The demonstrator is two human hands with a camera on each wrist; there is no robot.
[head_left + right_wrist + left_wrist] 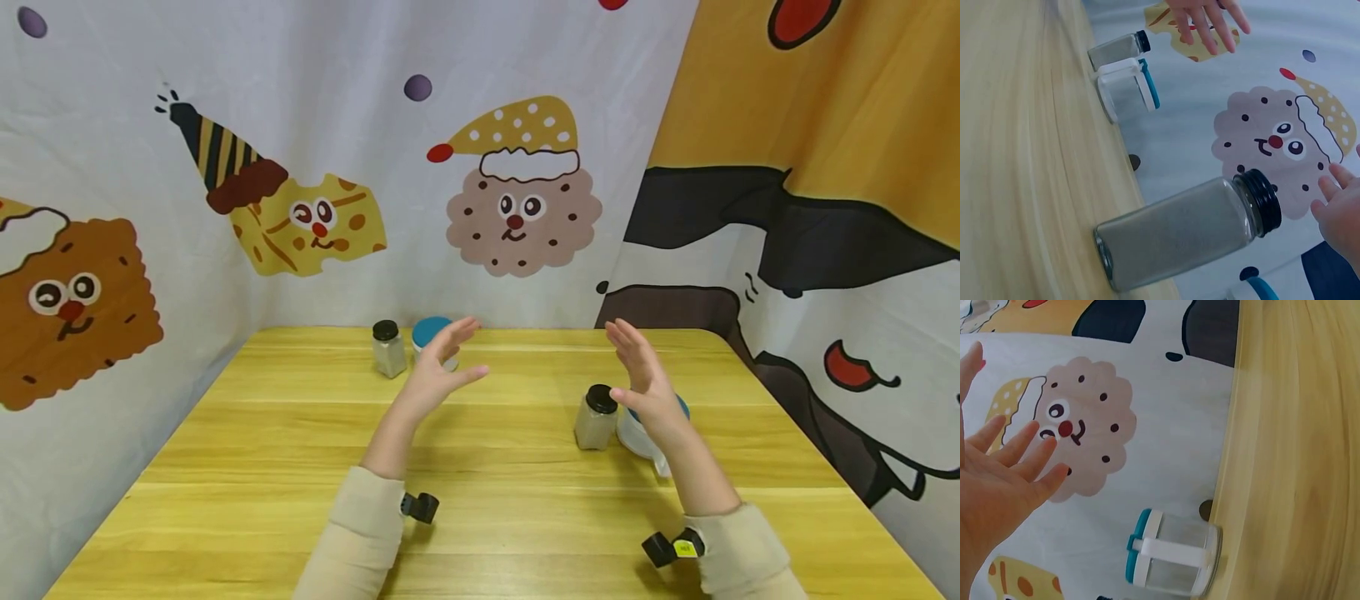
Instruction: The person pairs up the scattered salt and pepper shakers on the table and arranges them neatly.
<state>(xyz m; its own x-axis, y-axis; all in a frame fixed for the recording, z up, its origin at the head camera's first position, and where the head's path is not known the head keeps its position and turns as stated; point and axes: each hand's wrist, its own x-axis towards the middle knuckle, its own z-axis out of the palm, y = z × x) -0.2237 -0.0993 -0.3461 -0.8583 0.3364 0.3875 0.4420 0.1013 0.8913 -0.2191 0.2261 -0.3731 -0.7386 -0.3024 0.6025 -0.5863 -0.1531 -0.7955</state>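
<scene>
My left hand (438,375) is raised over the table with its fingers straight and holds nothing. Behind it at the back stands a clear canister with a blue lid (431,330), partly covered by the hand; the left wrist view shows its white handle (1175,552). Beside it is a glass jar with a black lid (389,355). My right hand (651,392), also raised with fingers extended and nothing in it, overlaps a second blue-lidded canister (636,437). Just left of that canister stands another black-lidded jar (596,427), filled with something greyish and large in the right wrist view (1179,232).
The wooden table (480,517) reaches back to a cartoon-printed curtain (315,67), which also hangs along both sides. Small black cameras sit on the left wrist (422,507) and the right wrist (662,549).
</scene>
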